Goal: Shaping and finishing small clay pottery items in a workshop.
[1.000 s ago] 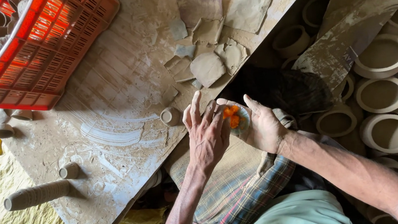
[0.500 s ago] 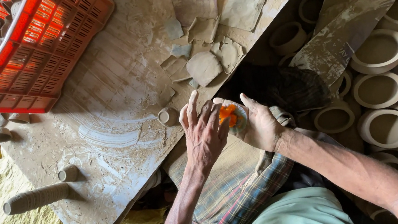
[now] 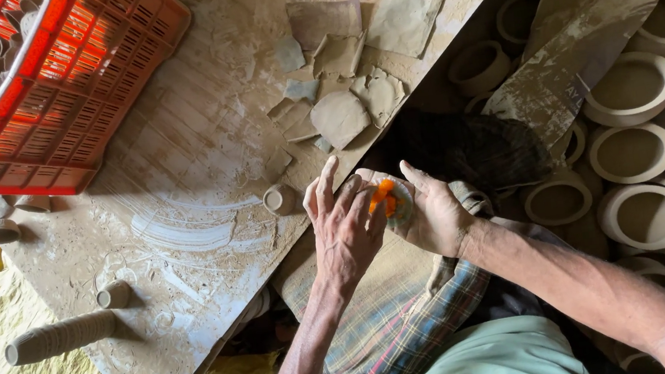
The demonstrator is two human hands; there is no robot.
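Observation:
My right hand (image 3: 438,216) cups a small grey clay piece (image 3: 398,201) over my lap, just past the near edge of the dusty work board (image 3: 181,189). My left hand (image 3: 345,232) presses an orange scrap (image 3: 380,196), perhaps a sponge or cloth, against that piece with its fingertips. Both hands are smeared with clay. A small clay cup (image 3: 280,198) stands on the board just left of my left hand. My checked cloth (image 3: 399,314) lies under the hands.
A red plastic crate (image 3: 83,82) with small clay cups sits at the top left. Flat clay scraps (image 3: 340,114) lie at mid board. A long stack of cups (image 3: 59,337) lies at the lower left. Several large clay pots (image 3: 637,154) crowd the right side.
The hands have stayed in place; my left fingers have shifted slightly over the orange scrap. The view has drifted a little.

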